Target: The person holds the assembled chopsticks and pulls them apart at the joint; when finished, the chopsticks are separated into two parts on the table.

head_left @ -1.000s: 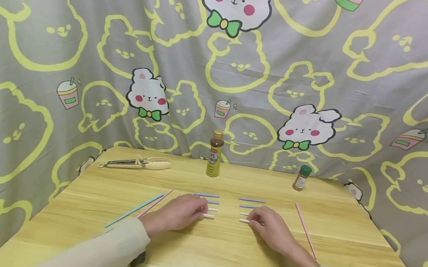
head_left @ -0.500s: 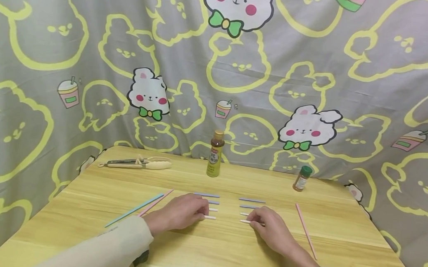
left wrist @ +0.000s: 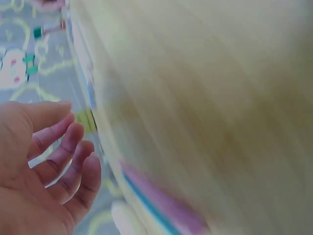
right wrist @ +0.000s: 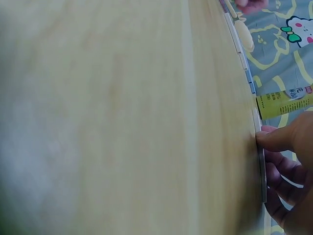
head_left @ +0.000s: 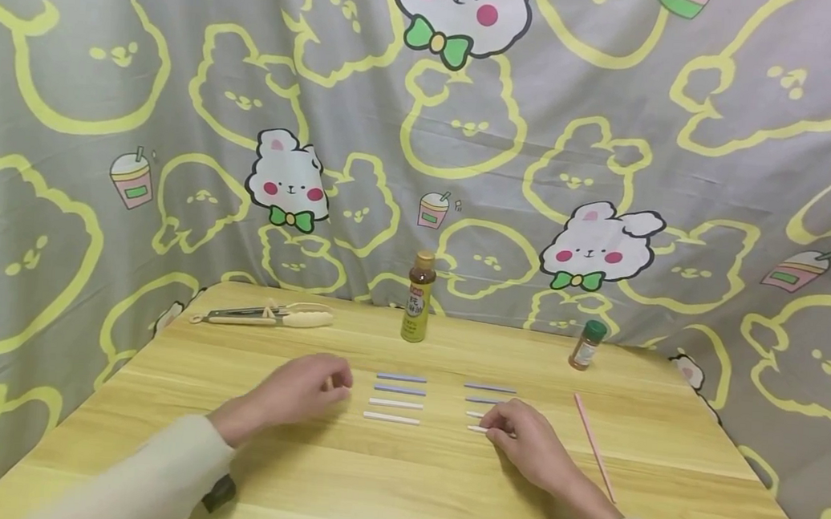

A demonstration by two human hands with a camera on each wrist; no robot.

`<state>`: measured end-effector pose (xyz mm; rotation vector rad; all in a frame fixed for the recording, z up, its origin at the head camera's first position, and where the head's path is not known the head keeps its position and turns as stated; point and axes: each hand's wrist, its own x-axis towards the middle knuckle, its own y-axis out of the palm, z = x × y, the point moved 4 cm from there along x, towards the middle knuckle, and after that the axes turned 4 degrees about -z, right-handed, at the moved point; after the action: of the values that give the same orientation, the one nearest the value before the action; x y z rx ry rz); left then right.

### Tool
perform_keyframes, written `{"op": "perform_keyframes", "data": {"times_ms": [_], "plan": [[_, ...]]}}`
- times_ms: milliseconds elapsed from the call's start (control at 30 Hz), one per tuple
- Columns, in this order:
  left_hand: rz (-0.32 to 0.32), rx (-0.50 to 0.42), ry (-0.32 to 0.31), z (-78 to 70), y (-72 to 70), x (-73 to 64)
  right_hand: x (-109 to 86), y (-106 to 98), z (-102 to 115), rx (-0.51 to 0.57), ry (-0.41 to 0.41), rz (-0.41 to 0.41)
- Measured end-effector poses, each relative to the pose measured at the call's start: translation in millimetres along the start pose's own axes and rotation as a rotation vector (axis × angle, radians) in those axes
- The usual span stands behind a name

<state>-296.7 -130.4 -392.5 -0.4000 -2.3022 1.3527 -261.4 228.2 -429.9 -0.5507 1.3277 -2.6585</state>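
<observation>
My left hand (head_left: 297, 394) hovers over the left part of the table, fingers loosely bent and nothing between them. Below it in the left wrist view lie a pink stick (left wrist: 168, 200) and a light blue stick (left wrist: 148, 203), blurred; the left hand and forearm hide them in the head view. A neat stack of rows, white sticks (head_left: 391, 419) nearer and violet-blue sticks (head_left: 401, 377) farther, lies mid-table. My right hand (head_left: 527, 443) pinches the nearest white stick (head_left: 477, 429) of a matching right-hand column, thumb on its near side. Violet-blue sticks (head_left: 490, 388) lie beyond.
A pink stick (head_left: 594, 447) lies at the right. Along the back stand an oil bottle (head_left: 417, 300) and a small green-capped jar (head_left: 587, 346); tongs (head_left: 267, 316) lie at the back left. A patterned curtain (head_left: 367, 127) hangs behind the table (head_left: 385, 482).
My left hand has let go of the nearest white stick in the left column and moved left, over the pink and light blue sticks. The right hand has stayed in place.
</observation>
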Motion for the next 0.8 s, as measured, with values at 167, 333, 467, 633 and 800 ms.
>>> {"op": "perform_keyframes", "data": {"times_ms": [167,333,467,633,800], "plan": [[-0.032,-0.013,-0.105,34.1,-21.3,-22.3,1.5,-0.2,-0.6,-0.012,0.011,0.008],[-0.02,-0.005,-0.141,55.5,-28.3,-40.5,1.3,-0.2,-0.6,0.001,0.005,0.012],[-0.009,-0.003,-0.148,64.7,-29.1,-47.5,1.0,-0.1,-0.4,0.014,-0.005,0.0],[-0.001,0.0,-0.146,71.3,-29.1,-51.5,1.1,0.2,0.2,0.022,-0.012,-0.008],[-0.006,-0.002,-0.141,74.3,-29.7,-51.0,1.7,0.6,-0.6,0.014,0.008,0.0]]}}
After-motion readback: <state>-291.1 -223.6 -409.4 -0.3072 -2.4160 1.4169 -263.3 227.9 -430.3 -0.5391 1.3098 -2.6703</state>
